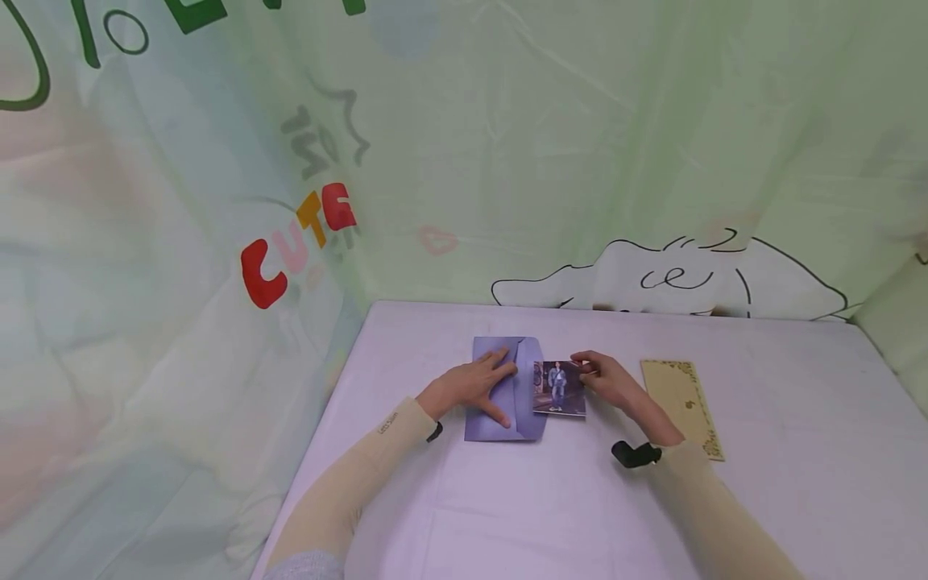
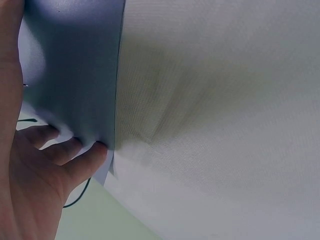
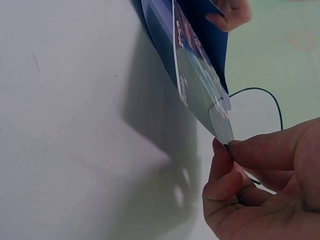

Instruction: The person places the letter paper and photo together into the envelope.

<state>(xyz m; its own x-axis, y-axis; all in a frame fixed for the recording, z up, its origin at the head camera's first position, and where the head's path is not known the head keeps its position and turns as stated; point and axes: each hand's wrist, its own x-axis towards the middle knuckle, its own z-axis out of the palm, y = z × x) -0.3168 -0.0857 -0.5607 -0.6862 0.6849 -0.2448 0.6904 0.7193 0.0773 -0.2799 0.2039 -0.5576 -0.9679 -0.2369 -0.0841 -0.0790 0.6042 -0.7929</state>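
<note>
A lilac envelope (image 1: 502, 393) lies on the pale table (image 1: 551, 499) with its flap open toward the right. My left hand (image 1: 474, 383) rests flat on it, fingers spread; in the left wrist view the fingertips (image 2: 75, 150) press the envelope's (image 2: 75, 75) edge. A photo card (image 1: 559, 388) of a standing figure lies partly in the envelope's mouth. My right hand (image 1: 607, 379) pinches the card's right edge. In the right wrist view thumb and fingers (image 3: 235, 155) grip the card's (image 3: 197, 85) corner, the envelope's dark flap behind it.
A long cream card with gold ornament (image 1: 683, 404) lies to the right of my right hand. A printed green cloth backdrop (image 1: 507, 161) rises behind the table and along the left side. The table's left edge (image 1: 319, 451) drops off beside my left forearm.
</note>
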